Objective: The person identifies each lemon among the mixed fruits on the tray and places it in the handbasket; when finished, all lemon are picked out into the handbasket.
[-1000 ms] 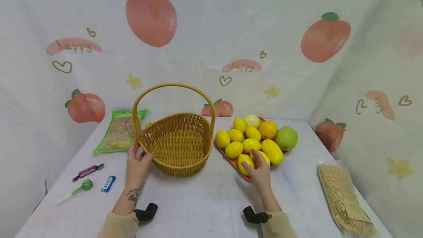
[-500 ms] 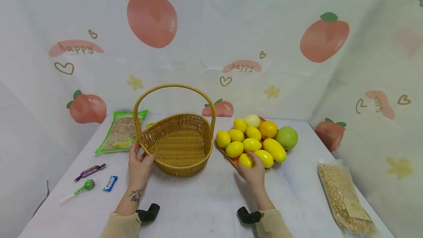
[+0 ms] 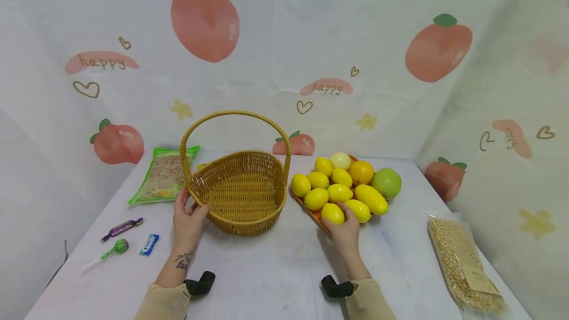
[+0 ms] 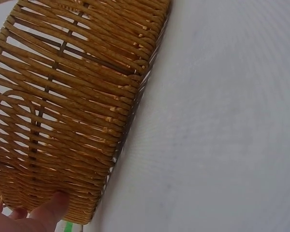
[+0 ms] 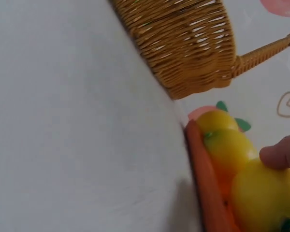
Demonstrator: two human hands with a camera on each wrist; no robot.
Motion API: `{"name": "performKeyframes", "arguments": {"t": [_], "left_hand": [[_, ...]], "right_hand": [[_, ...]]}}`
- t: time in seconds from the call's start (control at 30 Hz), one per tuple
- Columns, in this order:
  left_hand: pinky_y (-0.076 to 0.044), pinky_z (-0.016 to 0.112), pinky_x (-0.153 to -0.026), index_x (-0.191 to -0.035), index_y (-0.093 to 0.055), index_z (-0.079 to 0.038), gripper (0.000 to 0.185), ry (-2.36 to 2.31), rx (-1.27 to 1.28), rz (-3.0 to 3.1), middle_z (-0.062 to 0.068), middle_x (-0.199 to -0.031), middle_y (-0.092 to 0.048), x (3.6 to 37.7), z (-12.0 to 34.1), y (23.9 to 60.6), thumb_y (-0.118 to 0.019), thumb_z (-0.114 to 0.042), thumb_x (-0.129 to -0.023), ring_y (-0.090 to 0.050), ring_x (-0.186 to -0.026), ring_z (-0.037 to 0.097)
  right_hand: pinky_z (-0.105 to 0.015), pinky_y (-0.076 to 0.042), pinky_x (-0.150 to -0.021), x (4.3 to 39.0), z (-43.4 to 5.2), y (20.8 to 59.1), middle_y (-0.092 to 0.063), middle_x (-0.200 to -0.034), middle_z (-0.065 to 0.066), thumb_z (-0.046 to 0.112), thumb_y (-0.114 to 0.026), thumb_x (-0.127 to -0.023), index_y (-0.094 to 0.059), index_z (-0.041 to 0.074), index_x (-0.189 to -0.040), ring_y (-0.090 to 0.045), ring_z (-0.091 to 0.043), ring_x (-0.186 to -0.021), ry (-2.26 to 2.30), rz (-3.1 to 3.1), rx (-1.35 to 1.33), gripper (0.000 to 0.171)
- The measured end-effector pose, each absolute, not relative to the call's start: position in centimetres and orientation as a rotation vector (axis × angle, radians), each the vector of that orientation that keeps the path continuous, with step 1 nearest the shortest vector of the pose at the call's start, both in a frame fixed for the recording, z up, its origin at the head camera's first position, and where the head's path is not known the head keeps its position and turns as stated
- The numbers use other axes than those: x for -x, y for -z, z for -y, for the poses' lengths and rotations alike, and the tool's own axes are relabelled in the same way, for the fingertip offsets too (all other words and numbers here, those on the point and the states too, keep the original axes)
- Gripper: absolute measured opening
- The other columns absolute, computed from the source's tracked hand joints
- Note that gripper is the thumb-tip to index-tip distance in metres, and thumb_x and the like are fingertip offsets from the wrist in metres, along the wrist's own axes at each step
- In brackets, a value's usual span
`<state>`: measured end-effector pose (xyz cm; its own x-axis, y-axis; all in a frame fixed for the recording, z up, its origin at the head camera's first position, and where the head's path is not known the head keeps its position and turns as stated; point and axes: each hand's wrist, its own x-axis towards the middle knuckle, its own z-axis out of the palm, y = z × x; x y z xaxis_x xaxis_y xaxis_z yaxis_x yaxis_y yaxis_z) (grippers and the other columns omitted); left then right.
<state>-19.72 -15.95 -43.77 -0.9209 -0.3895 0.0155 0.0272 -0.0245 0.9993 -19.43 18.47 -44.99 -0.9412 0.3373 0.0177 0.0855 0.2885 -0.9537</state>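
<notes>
The left hand (image 3: 188, 223) rests against the near left rim of the wicker basket (image 3: 242, 194), thumb and fingers curled round the rim where the handle rises; in the left wrist view a fingertip (image 4: 53, 205) presses on the woven wall low down. The basket stands upright on the white counter (image 3: 275, 270), its handle arching over it. Just beside it on the right lies an orange tray (image 3: 313, 216) heaped with fruit. The right hand (image 3: 344, 231) sits at the tray's near edge with its fingers curled over the nearest lemon (image 3: 332, 213), which lies on the tray; the right wrist view shows a fingertip (image 5: 280, 152) on the lemon's skin. Other lemons crowd behind it, with an orange (image 3: 361, 172) and a green apple (image 3: 386, 183) at the far right of the pile. Left of the basket lies a green packet (image 3: 163, 179), and nearer the front a purple wrapped sweet (image 3: 121, 228), a green lollipop (image 3: 116, 247) and a small blue packet (image 3: 149, 244). A clear bag of beans (image 3: 464, 263) lies well apart at the right edge.
</notes>
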Motion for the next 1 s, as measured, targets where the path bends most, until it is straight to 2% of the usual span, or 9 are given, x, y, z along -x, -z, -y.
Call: {"name": "performKeyframes", "arguments": {"t": [0.23, 0.5, 0.73, 0.87, 1.0], "left_hand": [[-0.041, 0.002, -0.070, -0.150, -0.011, -0.016, 0.078, 2.010, -0.369, 1.983, 0.007, -0.154, -0.016, 19.6, 16.1, 43.5, -0.054, -0.002, -0.086, -0.035, -0.129, 0.033], [-0.042, 0.004, -0.071, -0.149, -0.013, -0.019, 0.078, 2.041, -0.349, 1.959, 0.006, -0.153, -0.018, 19.6, 16.1, 43.7, -0.054, 0.000, -0.086, -0.035, -0.128, 0.032], [-0.043, 0.004, -0.070, -0.150, -0.011, -0.019, 0.079, 2.029, -0.355, 1.974, 0.010, -0.153, -0.017, 19.7, 16.1, 43.5, -0.052, 0.000, -0.084, -0.036, -0.128, 0.034], [-0.044, 0.006, -0.067, -0.150, -0.010, -0.020, 0.082, 2.057, -0.376, 1.955, 0.013, -0.152, -0.017, 19.7, 16.1, 43.2, -0.051, 0.003, -0.082, -0.037, -0.126, 0.036], [-0.044, 0.007, -0.066, -0.150, -0.011, -0.019, 0.083, 2.084, -0.394, 1.931, 0.013, -0.151, -0.018, 19.7, 16.0, 43.1, -0.050, 0.005, -0.081, -0.037, -0.125, 0.036]], "right_hand": [[-0.043, -0.033, -0.104, 18.9, -17.4, 42.5, -0.044, -0.136, -0.011, 0.006, -0.070, -0.075, -0.045, 0.005, -0.133, -0.038, -0.026, -0.120, -1.929, 2.245, 0.244, 0.063], [-0.027, -0.046, -0.083, 19.6, -12.4, 38.7, -0.048, -0.130, -0.014, -0.002, -0.068, -0.074, -0.045, -0.001, -0.130, -0.046, -0.023, -0.106, -2.205, 2.141, -0.074, 0.060], [-0.029, -0.047, -0.082, 22.6, -6.5, 36.1, -0.052, -0.126, -0.016, 0.001, -0.068, -0.076, -0.048, 0.000, -0.128, -0.051, -0.021, -0.099, -2.240, 2.143, -0.355, 0.055], [-0.033, -0.047, -0.084, 24.8, -3.5, 35.1, -0.052, -0.127, -0.015, 0.005, -0.067, -0.079, -0.047, 0.001, -0.130, -0.052, -0.025, -0.104, -2.218, 2.176, -0.425, 0.055], [-0.035, -0.048, -0.087, 27.1, -1.1, 34.6, -0.052, -0.128, -0.010, 0.010, -0.067, -0.079, -0.048, 0.007, -0.131, -0.052, -0.024, -0.109, -2.190, 2.227, -0.410, 0.055]]}}
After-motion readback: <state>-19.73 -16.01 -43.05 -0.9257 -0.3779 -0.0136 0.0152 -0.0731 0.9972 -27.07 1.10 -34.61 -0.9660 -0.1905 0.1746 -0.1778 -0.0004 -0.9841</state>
